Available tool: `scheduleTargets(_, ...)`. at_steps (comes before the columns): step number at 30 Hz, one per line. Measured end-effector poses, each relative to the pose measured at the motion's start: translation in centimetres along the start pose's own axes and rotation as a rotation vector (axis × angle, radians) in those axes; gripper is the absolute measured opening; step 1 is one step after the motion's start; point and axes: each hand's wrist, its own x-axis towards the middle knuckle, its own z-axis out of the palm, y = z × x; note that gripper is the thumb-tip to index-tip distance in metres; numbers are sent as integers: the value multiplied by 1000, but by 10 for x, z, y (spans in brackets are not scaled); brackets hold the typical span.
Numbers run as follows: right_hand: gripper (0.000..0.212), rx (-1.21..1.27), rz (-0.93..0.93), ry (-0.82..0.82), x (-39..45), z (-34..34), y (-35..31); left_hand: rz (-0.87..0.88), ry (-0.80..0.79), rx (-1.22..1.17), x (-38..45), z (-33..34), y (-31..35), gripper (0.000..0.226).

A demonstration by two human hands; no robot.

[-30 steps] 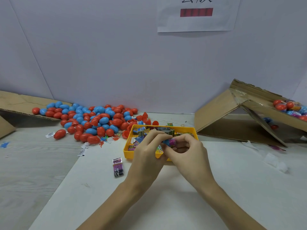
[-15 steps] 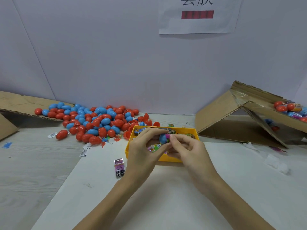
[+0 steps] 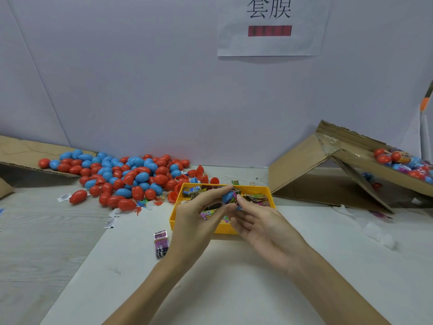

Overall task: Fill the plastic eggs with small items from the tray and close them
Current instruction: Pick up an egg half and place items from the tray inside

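Both hands meet over the yellow tray [image 3: 174,215] near scene centre, working 1 blue egg [image 3: 226,196]. Left hand [image 3: 196,221] pinches the egg between thumb and curled forefinger from the left side, other fingers loosely bent below. Right hand [image 3: 262,225] has its forefinger tip on a purple-green printed wrapper [image 3: 233,198] pressed against the egg's right side; remaining right fingers relaxed and half open, palm facing left. Egg sits above the tray's far half, not touching it. Tray holds small printed packets [image 3: 256,199] in yellow, green, pink; print too small to read. Just left of the tray, on the white sheet [image 3: 234,289], lies a small pink-black box [image 3: 161,243], with a digit-like mark I cannot read surely. Far left: a pile of red and blue eggs [image 3: 121,174] spilling off a flat cardboard flap [image 3: 21,151], with a few open red halves [image 3: 199,174] near the tray's far left corner and paper tags [image 3: 63,197] scattered on the grey tabletop [image 3: 35,242]. Far right: a tilted cardboard box [image 3: 304,165] with more filled eggs [image 3: 403,163] on its upper slope. On the back wall, a paper sign [image 3: 269,26] reads "套膜" in black, with a red bar under it, text on the bar illegible.
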Motion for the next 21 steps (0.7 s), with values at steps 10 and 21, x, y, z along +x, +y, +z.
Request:
scheduleTargets(10,28,-257,-33,4,7,-9,-7,-88,-51,3,3,-4,2,40)
scheduleTargets(21,42,619,-409,138,37,-48,-147,-123,42,225,12,-15,-9,22)
